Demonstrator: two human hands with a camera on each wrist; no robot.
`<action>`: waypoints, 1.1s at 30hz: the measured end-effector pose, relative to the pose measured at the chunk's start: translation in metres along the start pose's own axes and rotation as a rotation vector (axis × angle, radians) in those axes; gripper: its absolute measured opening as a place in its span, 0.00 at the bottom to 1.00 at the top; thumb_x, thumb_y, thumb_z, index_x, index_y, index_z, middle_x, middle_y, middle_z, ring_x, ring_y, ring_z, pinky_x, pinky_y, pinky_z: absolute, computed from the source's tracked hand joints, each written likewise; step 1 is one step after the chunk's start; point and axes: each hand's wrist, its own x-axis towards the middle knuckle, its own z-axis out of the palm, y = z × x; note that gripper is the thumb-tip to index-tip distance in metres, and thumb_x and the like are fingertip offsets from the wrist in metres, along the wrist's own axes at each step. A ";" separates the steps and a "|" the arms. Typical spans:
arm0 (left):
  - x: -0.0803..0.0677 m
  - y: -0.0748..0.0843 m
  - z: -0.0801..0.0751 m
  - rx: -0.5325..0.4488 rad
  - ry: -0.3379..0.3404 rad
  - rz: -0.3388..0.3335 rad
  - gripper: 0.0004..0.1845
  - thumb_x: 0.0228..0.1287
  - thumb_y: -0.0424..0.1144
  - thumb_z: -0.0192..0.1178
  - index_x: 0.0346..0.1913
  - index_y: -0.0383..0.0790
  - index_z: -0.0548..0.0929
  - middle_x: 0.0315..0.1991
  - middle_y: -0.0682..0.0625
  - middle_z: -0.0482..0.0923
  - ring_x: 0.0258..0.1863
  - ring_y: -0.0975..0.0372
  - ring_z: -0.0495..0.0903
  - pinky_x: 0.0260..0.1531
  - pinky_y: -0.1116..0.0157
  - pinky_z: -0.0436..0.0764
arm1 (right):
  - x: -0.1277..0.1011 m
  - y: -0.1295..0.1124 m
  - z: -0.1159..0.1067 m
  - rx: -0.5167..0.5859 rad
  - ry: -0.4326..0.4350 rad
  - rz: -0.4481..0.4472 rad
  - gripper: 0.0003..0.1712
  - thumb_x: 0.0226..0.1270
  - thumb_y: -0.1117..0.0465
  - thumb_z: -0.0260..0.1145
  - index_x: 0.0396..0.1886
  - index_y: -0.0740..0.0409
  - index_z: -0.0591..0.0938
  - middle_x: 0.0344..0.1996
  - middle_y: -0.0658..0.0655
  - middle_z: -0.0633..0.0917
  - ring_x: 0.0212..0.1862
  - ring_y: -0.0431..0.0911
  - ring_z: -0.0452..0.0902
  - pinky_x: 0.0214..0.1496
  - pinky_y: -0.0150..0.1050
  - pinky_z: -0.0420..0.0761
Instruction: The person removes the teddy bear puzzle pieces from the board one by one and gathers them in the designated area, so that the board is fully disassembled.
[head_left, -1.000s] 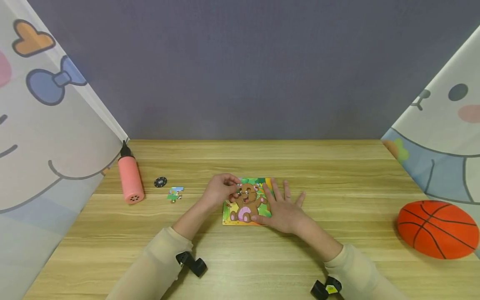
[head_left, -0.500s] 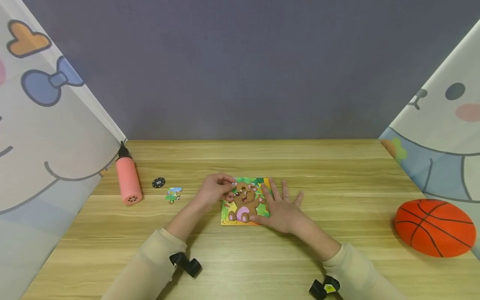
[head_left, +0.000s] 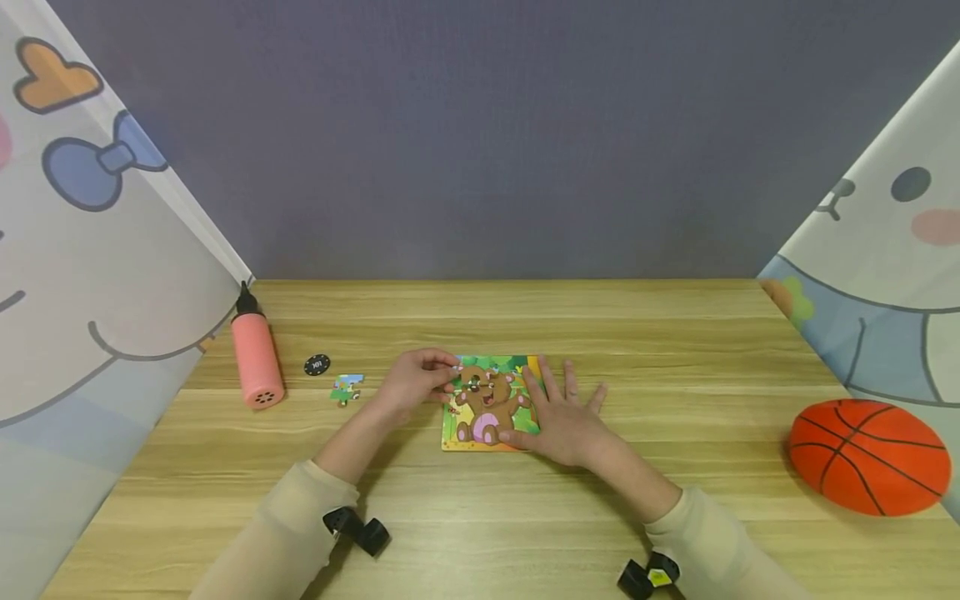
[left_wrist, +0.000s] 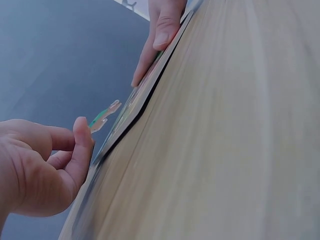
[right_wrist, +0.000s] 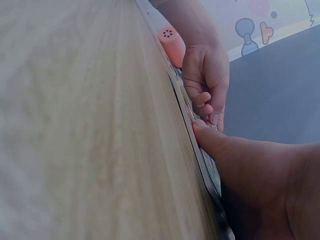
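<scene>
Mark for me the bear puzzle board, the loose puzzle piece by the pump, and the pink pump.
bear puzzle board (head_left: 491, 408), head view, on the bear's body in the picture.
loose puzzle piece (head_left: 347, 387), head view, on its middle.
pink pump (head_left: 255, 358), head view, on the pink barrel.

Puzzle board (head_left: 491, 404) lies flat at centre of the desk (head_left: 675, 333). Left hand (head_left: 411, 385) at the board's left edge, pinching a puzzle piece (left_wrist: 104, 116) held just above that edge. Right hand (head_left: 564, 417) lies flat on the board's right side. Left of the board, well apart: loose puzzle pieces (head_left: 347, 387), then a chip (head_left: 317, 365) just behind-left of them, then a pump (head_left: 255, 357) furthest left by the curtain. Ball (head_left: 870, 457) at the desk's far right, near side.
</scene>
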 end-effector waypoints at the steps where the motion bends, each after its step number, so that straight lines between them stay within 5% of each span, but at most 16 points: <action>1: -0.001 0.000 -0.001 0.001 0.002 -0.001 0.11 0.71 0.26 0.59 0.52 0.25 0.80 0.41 0.40 0.78 0.31 0.60 0.79 0.30 0.68 0.85 | 0.000 0.000 0.000 0.000 0.001 0.000 0.64 0.62 0.19 0.53 0.83 0.54 0.44 0.81 0.62 0.36 0.76 0.71 0.26 0.57 0.86 0.32; 33: -0.026 -0.009 -0.053 0.030 0.086 -0.040 0.13 0.71 0.25 0.58 0.56 0.24 0.78 0.44 0.39 0.80 0.34 0.59 0.81 0.35 0.65 0.86 | -0.001 0.002 0.003 0.026 0.002 -0.005 0.65 0.60 0.18 0.52 0.83 0.53 0.43 0.81 0.61 0.34 0.76 0.70 0.24 0.56 0.86 0.29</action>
